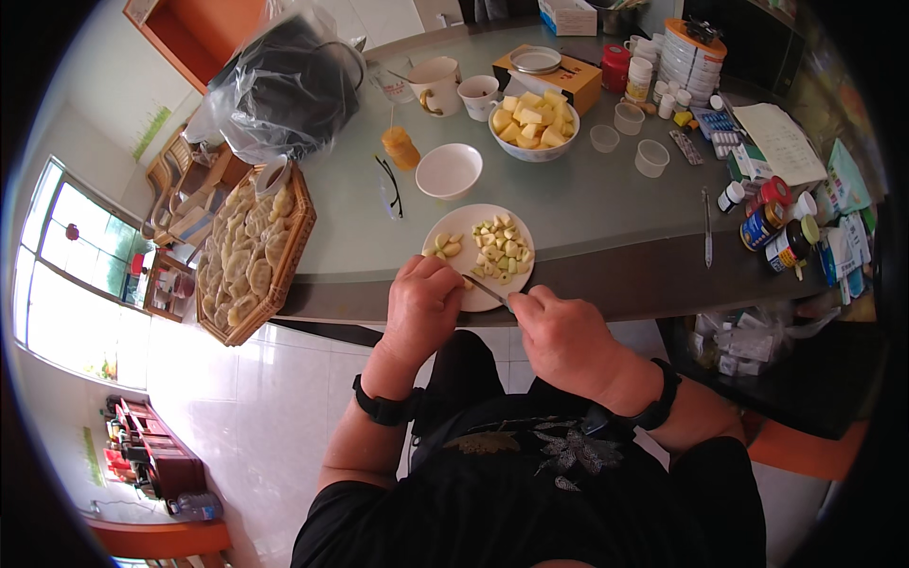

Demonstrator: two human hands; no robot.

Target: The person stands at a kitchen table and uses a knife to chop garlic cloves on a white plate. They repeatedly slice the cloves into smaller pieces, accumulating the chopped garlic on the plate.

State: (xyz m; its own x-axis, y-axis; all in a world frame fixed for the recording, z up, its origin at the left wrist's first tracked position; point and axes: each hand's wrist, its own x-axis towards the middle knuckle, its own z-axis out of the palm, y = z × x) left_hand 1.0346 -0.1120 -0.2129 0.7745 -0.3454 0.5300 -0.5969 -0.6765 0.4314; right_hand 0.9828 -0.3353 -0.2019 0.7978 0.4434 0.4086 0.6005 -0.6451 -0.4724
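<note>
A white plate (469, 221) lies at the table's near edge with cut pale green-white pieces, perhaps garlic (504, 248), on its right and several whole cloves (446, 245) on its left. My right hand (568, 341) grips a small knife (486, 290), its blade pointing left over the plate's near part. At the plate's lower left, my left hand (424, 305) has its fingers curled near the blade tip around a small pale piece, mostly hidden. Beyond the plate stands a white bowl (449, 172). Farther right is a bowl of yellow cubes (534, 126).
A woven tray of dumplings (245, 263) sits at left, near a plastic-covered dark bag (287, 92). Glasses (389, 186), an orange jar-like object (400, 148), mugs (434, 86) and plastic cups (651, 157) stand beyond. A pen (707, 227), medicine bottles (765, 226) and papers (780, 145) are right.
</note>
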